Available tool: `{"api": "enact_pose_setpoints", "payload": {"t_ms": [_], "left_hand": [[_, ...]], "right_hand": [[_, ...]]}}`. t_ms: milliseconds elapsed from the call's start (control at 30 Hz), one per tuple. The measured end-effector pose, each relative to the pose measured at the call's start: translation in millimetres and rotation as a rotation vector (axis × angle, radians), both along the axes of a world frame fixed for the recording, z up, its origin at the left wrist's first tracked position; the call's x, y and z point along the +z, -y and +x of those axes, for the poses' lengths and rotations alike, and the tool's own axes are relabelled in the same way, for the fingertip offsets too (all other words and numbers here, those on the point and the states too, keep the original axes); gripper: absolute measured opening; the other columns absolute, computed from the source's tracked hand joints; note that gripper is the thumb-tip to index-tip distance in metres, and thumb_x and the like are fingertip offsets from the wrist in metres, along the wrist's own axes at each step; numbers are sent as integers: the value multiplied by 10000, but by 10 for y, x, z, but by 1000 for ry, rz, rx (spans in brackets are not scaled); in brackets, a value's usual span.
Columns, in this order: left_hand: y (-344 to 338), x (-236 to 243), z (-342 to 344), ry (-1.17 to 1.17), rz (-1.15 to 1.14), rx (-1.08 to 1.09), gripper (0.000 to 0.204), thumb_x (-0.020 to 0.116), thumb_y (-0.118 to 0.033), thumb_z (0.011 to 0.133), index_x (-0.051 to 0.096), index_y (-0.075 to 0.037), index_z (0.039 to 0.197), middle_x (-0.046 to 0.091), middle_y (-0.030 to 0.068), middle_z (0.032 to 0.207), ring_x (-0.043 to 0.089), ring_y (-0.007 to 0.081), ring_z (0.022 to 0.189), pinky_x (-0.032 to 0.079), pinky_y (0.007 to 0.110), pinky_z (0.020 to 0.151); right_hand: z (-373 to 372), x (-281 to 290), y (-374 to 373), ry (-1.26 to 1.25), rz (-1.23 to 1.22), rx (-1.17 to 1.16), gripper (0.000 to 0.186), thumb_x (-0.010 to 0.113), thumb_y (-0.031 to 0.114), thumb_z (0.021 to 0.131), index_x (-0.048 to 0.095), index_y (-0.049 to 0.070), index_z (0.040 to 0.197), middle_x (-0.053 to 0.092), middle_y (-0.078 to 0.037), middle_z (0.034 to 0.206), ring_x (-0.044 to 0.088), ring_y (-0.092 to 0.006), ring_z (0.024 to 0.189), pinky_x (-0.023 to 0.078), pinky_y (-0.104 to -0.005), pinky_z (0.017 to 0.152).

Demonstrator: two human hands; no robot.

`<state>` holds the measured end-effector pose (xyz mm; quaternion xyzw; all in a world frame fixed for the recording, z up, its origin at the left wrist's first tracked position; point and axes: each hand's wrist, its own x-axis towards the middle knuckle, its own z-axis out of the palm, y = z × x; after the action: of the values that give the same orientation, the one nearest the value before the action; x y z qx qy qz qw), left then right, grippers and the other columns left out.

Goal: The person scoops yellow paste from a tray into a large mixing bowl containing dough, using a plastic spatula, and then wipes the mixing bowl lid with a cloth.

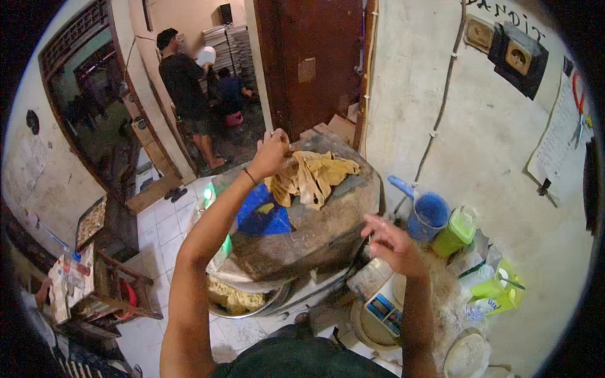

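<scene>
A crumpled yellow-brown cloth [312,179] lies on a worn, dark brown top [302,236] in front of me. My left hand [274,153] is reached out beside the cloth's far left edge, fingers curled in; what they hold, if anything, is hidden. Over the near right side of that top hovers my right hand [394,244], its fingers stretched out and nothing in them. Left of the cloth sits a blue flat sheet [263,213] with a small yellowish piece on it. Below the top's near edge stands a metal basin [280,299] of pale yellow crumbly dough.
A digital scale [384,309] is beneath my right forearm. Along the right wall stand a blue dipper [428,214], a green container [457,233] and a yellow-green jug [501,290]. A wooden stand [123,286] is at left. Another person [183,82] stands beyond the doorway.
</scene>
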<state>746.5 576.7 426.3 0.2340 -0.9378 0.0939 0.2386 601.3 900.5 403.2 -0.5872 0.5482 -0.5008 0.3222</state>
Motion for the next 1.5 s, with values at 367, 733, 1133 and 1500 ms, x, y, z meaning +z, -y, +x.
{"api": "enact_pose_setpoints", "payload": {"t_ms": [367,733,1133,1500], "left_hand": [[99,-23,618,-448,943,-315,289,433,-188,882,521,-47,1118,601,42,949,539,75,818,458,238,710],[31,-98,199,-687,1420,-409,710,458,-470,815,166,-80,1331,370,76,1246,408,182,1096,324,295,929],[-12,-338,324,-1078,2222,-636,455,268,-331,845,458,-20,1116,481,148,1151,460,293,1057,331,407,939],[-87,-578,35,-1318,2237,-937,368,345,-306,879,464,-40,1103,502,126,1128,475,259,1044,366,405,913]], "right_hand": [[334,426,1989,421,153,430,856,475,-3,768,-113,274,1325,489,-58,617,370,-65,436,379,-233,439],[459,-224,2508,1137,156,631,596,463,35,745,294,269,1266,472,-71,569,289,-37,306,362,-206,319],[424,-18,2178,604,301,259,807,429,17,736,-47,243,1347,449,-52,517,358,-83,376,366,-252,382],[218,-290,2207,1379,-116,932,825,476,70,679,36,274,1347,430,-68,496,329,-105,323,358,-230,285]]}}
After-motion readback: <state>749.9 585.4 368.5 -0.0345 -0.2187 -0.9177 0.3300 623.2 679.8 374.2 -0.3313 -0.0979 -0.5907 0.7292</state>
